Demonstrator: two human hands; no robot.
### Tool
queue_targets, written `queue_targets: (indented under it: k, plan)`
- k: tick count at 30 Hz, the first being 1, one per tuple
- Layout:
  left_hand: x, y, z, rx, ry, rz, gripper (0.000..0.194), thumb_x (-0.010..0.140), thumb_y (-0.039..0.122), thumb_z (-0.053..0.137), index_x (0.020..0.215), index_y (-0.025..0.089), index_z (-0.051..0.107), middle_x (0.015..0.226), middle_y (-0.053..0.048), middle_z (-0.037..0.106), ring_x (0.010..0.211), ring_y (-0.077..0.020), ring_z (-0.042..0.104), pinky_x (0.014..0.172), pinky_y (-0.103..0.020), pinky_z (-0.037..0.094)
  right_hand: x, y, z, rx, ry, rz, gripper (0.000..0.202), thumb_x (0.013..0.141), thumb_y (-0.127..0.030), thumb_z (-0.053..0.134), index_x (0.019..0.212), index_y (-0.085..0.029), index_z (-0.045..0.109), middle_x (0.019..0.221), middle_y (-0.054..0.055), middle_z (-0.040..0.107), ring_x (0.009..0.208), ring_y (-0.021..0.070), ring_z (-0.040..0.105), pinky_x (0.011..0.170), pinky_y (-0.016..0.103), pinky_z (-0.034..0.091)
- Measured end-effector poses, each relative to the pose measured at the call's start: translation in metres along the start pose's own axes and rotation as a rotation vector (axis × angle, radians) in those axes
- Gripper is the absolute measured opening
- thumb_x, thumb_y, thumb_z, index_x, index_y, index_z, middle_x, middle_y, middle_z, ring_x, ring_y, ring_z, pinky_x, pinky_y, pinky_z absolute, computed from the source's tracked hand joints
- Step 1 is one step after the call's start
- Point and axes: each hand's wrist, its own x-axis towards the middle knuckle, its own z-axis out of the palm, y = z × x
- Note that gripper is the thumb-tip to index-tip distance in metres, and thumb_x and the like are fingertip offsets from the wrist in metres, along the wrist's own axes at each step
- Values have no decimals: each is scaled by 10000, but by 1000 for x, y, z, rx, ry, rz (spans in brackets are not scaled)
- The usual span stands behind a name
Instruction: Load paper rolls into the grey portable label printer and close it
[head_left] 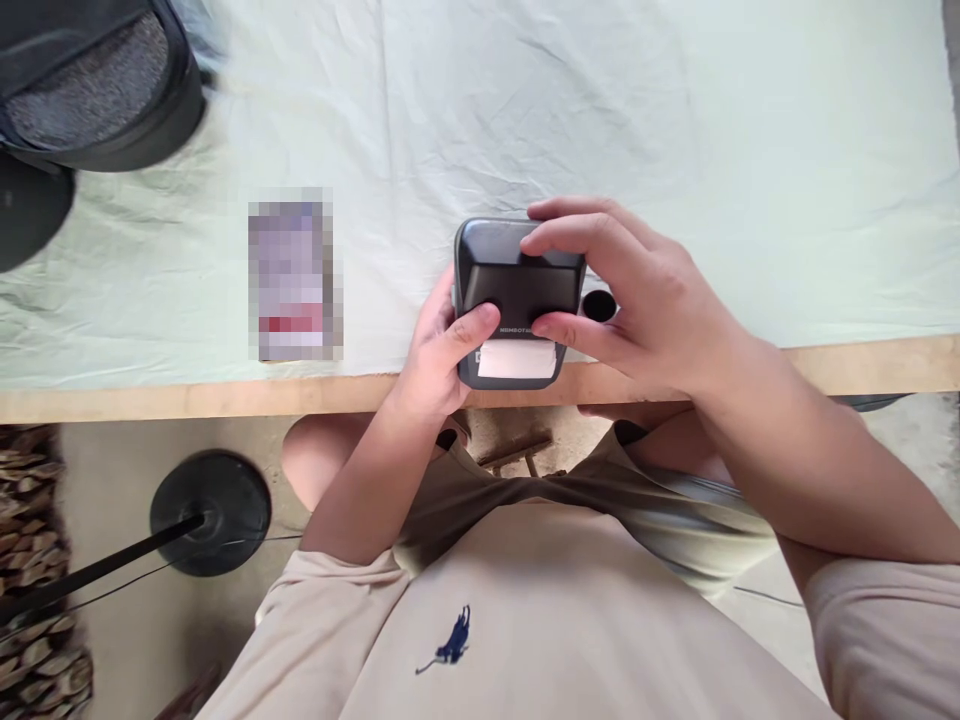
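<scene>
A dark handheld label printer [517,290] is held over the near edge of the table. A strip of white paper [517,359] shows at its lower end. My left hand [448,345] wraps round its left side, with the thumb on the front face. On the right side, my right hand [622,285] touches the printer, its fingers bent over the top part and its thumb near the small lettering. A small black round object [599,305] lies beside the printer, below the right palm.
The table [420,120] has a pale wrinkled cover and a wooden front edge. A blurred box-like item [291,280] lies to the left. Black objects [105,90] stand at the far left corner. Below are a round stand base [210,512] and stacked wood [30,520].
</scene>
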Motion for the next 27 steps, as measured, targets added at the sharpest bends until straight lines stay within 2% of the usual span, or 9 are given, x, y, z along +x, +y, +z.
queue_targets:
  k: [4, 7, 11, 15, 17, 19, 22, 24, 27]
  plan:
    - [3, 3, 7, -52, 79, -58, 437, 905, 691, 770, 929, 255, 757, 1154, -105, 845, 1527, -414, 628, 1128, -519, 670, 5, 4, -3, 35, 75, 7, 368, 904, -357, 808, 1266, -380, 739, 1480, 39, 723, 1431, 340, 673, 1191, 547, 611]
    - [5, 3, 6, -39, 197, -66, 319, 981, 596, 712, 902, 289, 753, 1065, -58, 859, 1540, -365, 608, 1153, -491, 648, 9, 6, -9, 51, 106, 43, 316, 869, -411, 843, 1172, -380, 759, 1373, 26, 755, 1367, 349, 693, 1207, 592, 588]
    - [9, -1, -3, -51, 201, -31, 165, 986, 453, 748, 962, 291, 764, 1008, -33, 846, 1488, -324, 639, 1177, -474, 619, 7, 4, -11, 52, 48, 16, 400, 832, -348, 889, 1201, -392, 743, 1378, 25, 759, 1341, 340, 706, 1186, 574, 607]
    - [12, 0, -4, -96, 207, -67, 194, 1000, 422, 754, 874, 275, 744, 875, -29, 811, 1389, -327, 706, 1153, -454, 625, 2, 2, -8, 20, 54, -16, 450, 848, -335, 887, 1265, -389, 727, 1453, 45, 722, 1379, 350, 693, 1167, 560, 632]
    - [12, 3, 1, -130, 236, -99, 243, 1058, 347, 654, 850, 259, 743, 839, -25, 801, 1355, -317, 741, 1129, -446, 641, 0, 4, -8, -85, 55, -63, 433, 905, -344, 838, 1317, -372, 708, 1481, 61, 706, 1393, 347, 686, 1153, 557, 642]
    - [11, 7, 7, -154, 245, -113, 322, 1090, 277, 542, 843, 249, 748, 849, -33, 812, 1351, -306, 758, 1119, -443, 650, 0, 8, -8, -191, 102, -179, 433, 940, -359, 815, 1353, -319, 689, 1411, 97, 720, 1314, 331, 720, 1056, 516, 674]
    - [8, 11, 13, -205, 150, -125, 367, 1103, 392, 497, 893, 234, 754, 983, -73, 855, 1446, -328, 713, 1166, -463, 635, 0, 8, -6, -259, 233, -275, 287, 989, -371, 802, 1234, -281, 681, 1004, 22, 734, 917, 223, 776, 776, 377, 651]
    - [6, 11, 13, -224, 54, -125, 399, 1091, 485, 493, 980, 216, 766, 1119, -99, 864, 1528, -353, 650, 1225, -490, 601, 0, 3, -3, -224, 331, -229, 114, 1040, -320, 743, 1085, -293, 642, 755, -68, 633, 653, 147, 717, 595, 303, 537]
    - [4, 6, 7, -180, -24, -77, 289, 1037, 423, 590, 1066, 205, 778, 1211, -101, 856, 1571, -363, 612, 1274, -493, 563, 1, -7, 1, -94, 418, -124, 145, 1054, -229, 679, 975, -298, 577, 716, -91, 611, 613, 129, 743, 506, 291, 458]
